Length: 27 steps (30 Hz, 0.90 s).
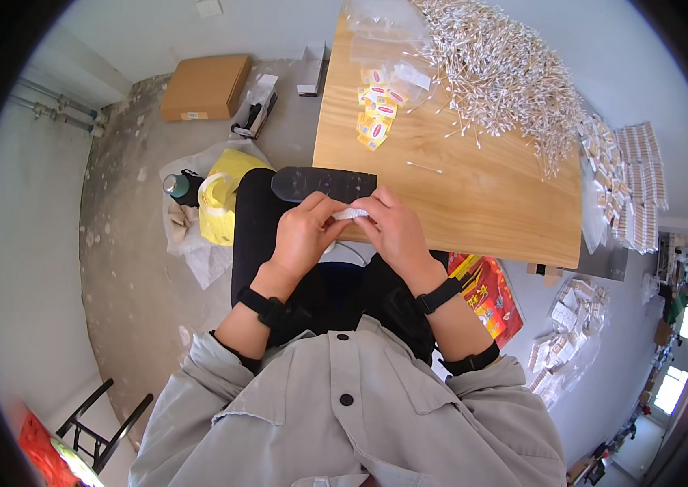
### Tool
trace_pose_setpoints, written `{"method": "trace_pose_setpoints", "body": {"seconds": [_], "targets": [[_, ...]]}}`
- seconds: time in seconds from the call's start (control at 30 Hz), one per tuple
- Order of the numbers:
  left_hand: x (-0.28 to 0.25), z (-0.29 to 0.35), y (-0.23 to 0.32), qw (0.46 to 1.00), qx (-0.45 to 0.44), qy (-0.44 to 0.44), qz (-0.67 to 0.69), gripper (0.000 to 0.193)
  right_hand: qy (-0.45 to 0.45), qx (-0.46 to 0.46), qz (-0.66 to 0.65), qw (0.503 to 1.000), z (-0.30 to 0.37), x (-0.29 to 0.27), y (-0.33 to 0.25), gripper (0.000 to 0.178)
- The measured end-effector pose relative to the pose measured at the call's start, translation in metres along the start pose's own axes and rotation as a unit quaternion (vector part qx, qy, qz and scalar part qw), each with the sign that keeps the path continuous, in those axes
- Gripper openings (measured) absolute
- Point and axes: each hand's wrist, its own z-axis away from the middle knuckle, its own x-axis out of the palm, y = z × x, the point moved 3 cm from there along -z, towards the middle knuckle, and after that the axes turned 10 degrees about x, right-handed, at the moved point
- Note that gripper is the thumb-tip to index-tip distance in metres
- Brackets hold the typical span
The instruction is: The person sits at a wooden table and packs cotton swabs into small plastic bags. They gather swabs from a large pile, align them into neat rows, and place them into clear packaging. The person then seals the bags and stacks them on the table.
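Observation:
My left hand [301, 235] and my right hand [397, 237] meet just off the table's near left corner. Between their fingertips is a small white, bumpy bundle of cotton swabs [349, 214], pinched at both ends; the fingers hide part of it. Just beyond the hands, a dark flat board [319, 184] juts past the left edge of the wooden table [490, 213]. One loose cotton swab [425, 167] lies on the wood farther off. A large heap of cotton swabs [506, 73] covers the far right of the tabletop. Yellow-and-white paper cards [376, 114] lie left of the heap.
Stacked packs of swabs [640, 187] stand beyond the table's right side. Below are a bag of packs [567, 325] and a red printed package [490, 300]. On the floor at left are a yellow bag [234, 174], a bottle [175, 185] and a cardboard box [206, 88].

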Motion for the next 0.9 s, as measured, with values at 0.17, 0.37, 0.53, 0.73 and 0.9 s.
{"method": "trace_pose_setpoints", "body": {"seconds": [0.17,0.37,0.53,0.73,0.9], "targets": [[-0.005,-0.008,-0.002,0.999,0.037,-0.035,-0.02,0.015,-0.025,-0.007,0.002,1.0,-0.009,-0.004,0.006,0.013],[-0.006,-0.009,0.001,0.997,0.048,-0.049,-0.019,0.018,-0.047,-0.033,0.016,0.998,-0.013,-0.009,0.015,0.014],[-0.003,-0.007,0.0,0.999,0.033,-0.042,-0.006,0.02,-0.055,-0.046,0.055,0.996,-0.016,-0.01,0.014,0.014],[0.0,-0.007,-0.003,0.999,0.023,-0.044,0.021,0.021,-0.051,-0.006,0.0,0.999,-0.012,-0.009,0.016,0.018],[0.001,-0.009,-0.004,0.999,0.034,-0.04,0.013,0.021,-0.02,0.011,-0.032,0.999,-0.007,-0.01,0.006,0.018]]}}
